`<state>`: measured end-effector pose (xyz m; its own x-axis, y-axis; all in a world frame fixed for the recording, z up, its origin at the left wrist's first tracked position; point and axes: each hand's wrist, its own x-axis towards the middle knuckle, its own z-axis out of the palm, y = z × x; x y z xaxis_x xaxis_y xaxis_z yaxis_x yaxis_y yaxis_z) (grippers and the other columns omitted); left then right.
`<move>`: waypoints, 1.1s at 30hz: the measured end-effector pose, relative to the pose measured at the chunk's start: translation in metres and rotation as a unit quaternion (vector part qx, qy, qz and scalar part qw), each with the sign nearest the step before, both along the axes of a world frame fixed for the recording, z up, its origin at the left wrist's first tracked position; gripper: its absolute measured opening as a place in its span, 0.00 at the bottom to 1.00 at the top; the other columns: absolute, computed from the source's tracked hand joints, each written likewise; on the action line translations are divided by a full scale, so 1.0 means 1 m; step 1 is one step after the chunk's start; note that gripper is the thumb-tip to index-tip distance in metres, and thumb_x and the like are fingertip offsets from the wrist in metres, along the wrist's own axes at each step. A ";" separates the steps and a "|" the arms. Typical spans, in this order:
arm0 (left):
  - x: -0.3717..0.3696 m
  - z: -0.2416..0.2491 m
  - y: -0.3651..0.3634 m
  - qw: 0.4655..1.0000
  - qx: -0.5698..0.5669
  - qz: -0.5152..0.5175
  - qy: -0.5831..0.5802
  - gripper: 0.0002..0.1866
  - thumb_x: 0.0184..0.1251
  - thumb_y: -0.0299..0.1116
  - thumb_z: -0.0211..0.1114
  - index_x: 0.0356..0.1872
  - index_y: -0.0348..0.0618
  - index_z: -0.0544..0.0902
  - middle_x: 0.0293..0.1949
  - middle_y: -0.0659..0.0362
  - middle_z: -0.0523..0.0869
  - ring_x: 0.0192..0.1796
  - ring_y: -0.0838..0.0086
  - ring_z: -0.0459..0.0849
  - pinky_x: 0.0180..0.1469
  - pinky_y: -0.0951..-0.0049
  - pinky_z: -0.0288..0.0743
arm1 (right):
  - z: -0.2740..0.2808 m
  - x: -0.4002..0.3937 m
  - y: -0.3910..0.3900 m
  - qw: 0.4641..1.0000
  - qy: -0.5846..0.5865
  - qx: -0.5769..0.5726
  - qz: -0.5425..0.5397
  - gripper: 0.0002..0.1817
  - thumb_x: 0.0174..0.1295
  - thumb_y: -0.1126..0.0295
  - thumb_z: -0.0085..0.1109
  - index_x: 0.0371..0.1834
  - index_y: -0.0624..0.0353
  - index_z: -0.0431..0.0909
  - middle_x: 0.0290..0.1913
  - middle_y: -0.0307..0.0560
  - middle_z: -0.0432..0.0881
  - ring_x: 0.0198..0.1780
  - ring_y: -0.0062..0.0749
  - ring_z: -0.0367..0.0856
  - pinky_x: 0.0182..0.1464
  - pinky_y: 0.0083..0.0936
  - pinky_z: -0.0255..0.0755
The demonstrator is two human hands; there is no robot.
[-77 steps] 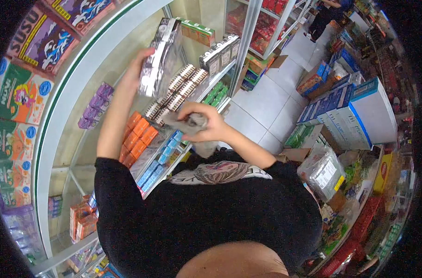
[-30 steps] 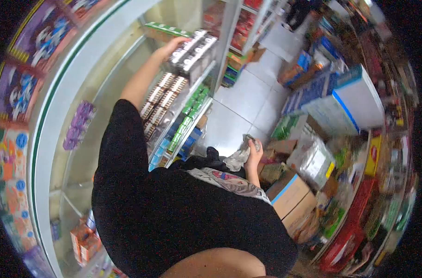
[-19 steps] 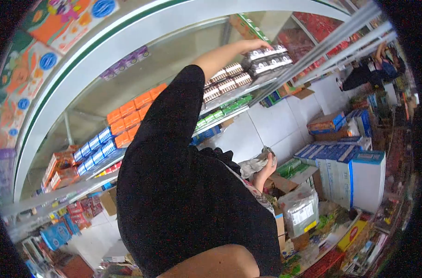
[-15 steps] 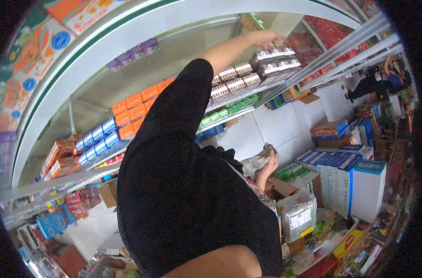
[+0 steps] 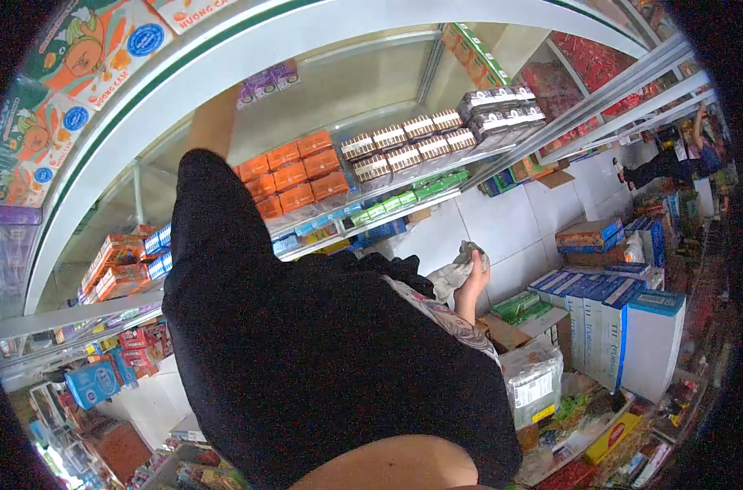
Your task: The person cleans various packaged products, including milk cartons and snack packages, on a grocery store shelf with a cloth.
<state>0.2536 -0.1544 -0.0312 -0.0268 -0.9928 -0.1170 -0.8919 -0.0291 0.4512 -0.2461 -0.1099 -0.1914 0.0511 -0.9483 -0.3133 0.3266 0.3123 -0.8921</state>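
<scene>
My left forearm (image 5: 212,124) reaches up into the glass-fronted shelf. The hand itself is hidden behind the white frame (image 5: 135,102), near small purple boxes (image 5: 268,85), so its fingers do not show. Beside the sleeve sit stacked orange boxes (image 5: 294,174). Farther right on that shelf are brown-and-white striped boxes (image 5: 404,144) and dark boxes with white bands (image 5: 502,113). Lower down, my right hand (image 5: 472,287) is closed around a crumpled grey cloth (image 5: 447,279), held clear of the shelf.
Blue-and-white boxes (image 5: 161,251) and orange cartons (image 5: 114,269) stand at the shelf's left. Tall white-and-blue cartons (image 5: 596,327) and a plastic-wrapped package (image 5: 535,384) crowd the tiled floor (image 5: 502,220). Another person (image 5: 674,163) is at the far right.
My left arm has swung left, away from the dark boxes to the purple boxes, and its hand has gone behind the frame. My right hand still holds the cloth.
</scene>
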 end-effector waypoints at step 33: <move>-0.230 0.041 0.268 0.775 -0.172 0.307 0.525 0.30 0.44 0.27 0.59 0.51 0.38 0.58 0.47 0.58 0.66 0.50 0.77 0.63 0.51 0.76 0.56 | 0.181 0.168 0.054 0.673 -0.067 -0.682 0.279 0.14 0.34 0.68 0.55 0.27 0.61 0.70 0.24 0.41 0.69 0.26 0.27 0.66 0.32 0.21 0.59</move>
